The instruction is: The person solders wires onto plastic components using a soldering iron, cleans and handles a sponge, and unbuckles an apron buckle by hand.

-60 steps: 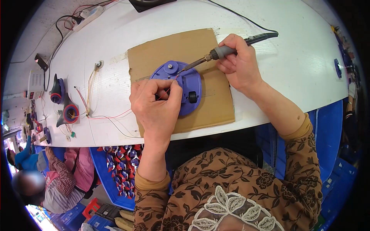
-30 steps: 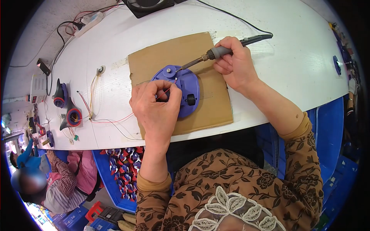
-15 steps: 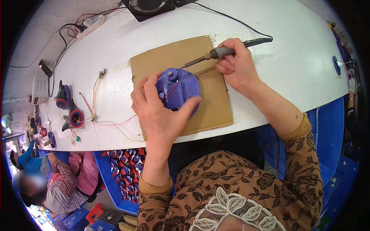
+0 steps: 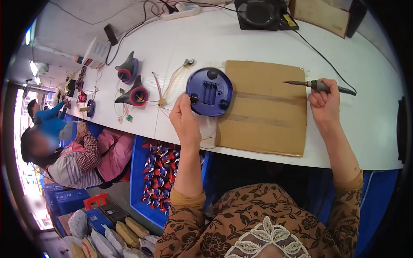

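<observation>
My left hand [image 4: 186,121] grips the lower left edge of a round dark purple base [image 4: 210,92]. The base is raised over the left edge of a brown cardboard sheet [image 4: 266,109], and its face with three black wheels and a slotted compartment shows. Closed around the grey grip of a soldering iron [image 4: 319,85] is my right hand [image 4: 325,103]. The iron's tip points left above the cardboard. Thin wires [image 4: 165,95] with a small round metal part [image 4: 189,62] lie left of the base.
Two black funnel-shaped parts with red rings [image 4: 139,95] stand on the white table [image 4: 359,129]. A black fan [image 4: 260,13] is at the back. A blue bin [image 4: 138,174] holds many red, white and blue pieces. A co-worker [image 4: 73,159] sits at the left.
The view has turned left. My left hand has taken hold of the base, turned it over and moved it to the cardboard's left edge. The iron has moved away from the base.
</observation>
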